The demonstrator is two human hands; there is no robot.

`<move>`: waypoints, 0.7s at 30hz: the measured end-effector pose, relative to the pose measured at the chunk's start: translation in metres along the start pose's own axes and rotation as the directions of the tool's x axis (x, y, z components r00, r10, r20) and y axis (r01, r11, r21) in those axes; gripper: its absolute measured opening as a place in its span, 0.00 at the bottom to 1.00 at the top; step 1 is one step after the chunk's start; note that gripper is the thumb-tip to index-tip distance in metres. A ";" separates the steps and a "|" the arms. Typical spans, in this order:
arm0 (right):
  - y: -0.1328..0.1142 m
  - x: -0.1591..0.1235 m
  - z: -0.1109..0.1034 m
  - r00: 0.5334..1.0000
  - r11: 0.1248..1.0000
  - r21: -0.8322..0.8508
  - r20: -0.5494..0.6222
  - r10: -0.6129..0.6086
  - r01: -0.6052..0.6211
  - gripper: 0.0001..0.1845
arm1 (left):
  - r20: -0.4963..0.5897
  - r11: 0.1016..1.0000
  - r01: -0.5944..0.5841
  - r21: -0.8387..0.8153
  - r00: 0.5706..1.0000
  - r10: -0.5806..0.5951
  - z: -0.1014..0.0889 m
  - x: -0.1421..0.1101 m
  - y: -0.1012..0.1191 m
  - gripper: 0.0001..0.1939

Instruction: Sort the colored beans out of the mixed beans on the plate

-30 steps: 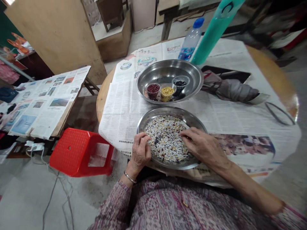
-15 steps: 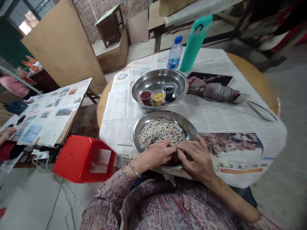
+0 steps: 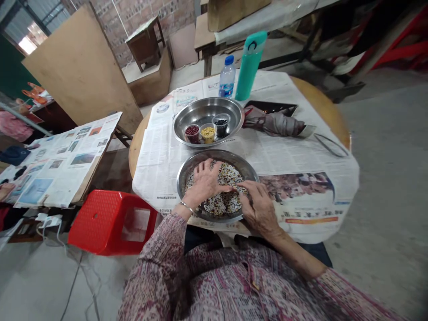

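Note:
A round steel basin [image 3: 250, 170] near the table's front edge holds mixed grains and beans [image 3: 230, 171], mostly white with yellow, dark red and black among them. Over its left part my left hand [image 3: 205, 180] lies with spread fingers, palm down on the mix. At the basin's right side, my right hand [image 3: 259, 207] reaches over the rim, fingers apart and the tips near the mix. Behind stands a second steel basin [image 3: 236, 111] with three clear cups: red beans [image 3: 192, 130], yellow beans [image 3: 207, 132] and black beans [image 3: 221, 125].
Newspaper [image 3: 157, 156] covers the round table. Behind the basins stand a water bottle [image 3: 228, 78] and a teal flask [image 3: 250, 67]; a folded grey umbrella [image 3: 281, 123] lies right. A red stool [image 3: 96, 218] is left, beside another newspaper-covered table [image 3: 72, 160], where a person's hand [image 3: 6, 189] rests.
Both hands came together at the basin's near side, then moved apart. The left has spread over the mix, which now looks heaped and furrowed. The view has shifted, too.

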State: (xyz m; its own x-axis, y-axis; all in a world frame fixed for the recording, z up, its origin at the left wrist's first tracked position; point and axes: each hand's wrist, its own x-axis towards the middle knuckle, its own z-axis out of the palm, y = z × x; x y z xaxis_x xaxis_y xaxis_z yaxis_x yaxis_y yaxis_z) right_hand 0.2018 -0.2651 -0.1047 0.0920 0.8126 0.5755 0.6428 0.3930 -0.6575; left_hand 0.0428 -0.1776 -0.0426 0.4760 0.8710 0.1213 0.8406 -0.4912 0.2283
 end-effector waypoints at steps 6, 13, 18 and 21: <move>-0.001 0.001 0.001 0.999 0.999 0.027 -0.033 0.040 -0.040 0.14 | 0.122 0.952 -0.283 -0.112 0.947 0.296 0.013 0.020 0.021 0.12; -0.001 0.001 0.003 0.998 1.000 0.006 -0.052 0.024 -0.024 0.13 | 0.195 0.936 -0.312 -0.161 0.920 0.340 -0.006 -0.008 0.008 0.11; -0.001 0.001 0.003 0.998 0.999 0.004 -0.040 0.049 -0.049 0.13 | 0.160 0.979 -0.163 -0.118 0.970 0.181 -0.029 -0.051 -0.017 0.08; -0.001 0.001 0.003 0.998 0.999 0.001 -0.040 0.043 -0.043 0.13 | 0.178 0.992 -0.108 -0.067 0.977 0.119 -0.034 -0.068 -0.024 0.05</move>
State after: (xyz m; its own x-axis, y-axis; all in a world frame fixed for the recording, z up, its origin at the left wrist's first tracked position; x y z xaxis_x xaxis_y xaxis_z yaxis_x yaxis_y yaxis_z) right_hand 0.1991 -0.2633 -0.1042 0.1494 0.8108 0.5659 0.6375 0.3584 -0.6820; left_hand -0.0184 -0.2246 -0.0230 0.6107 0.7914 -0.0260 0.7648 -0.5811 0.2782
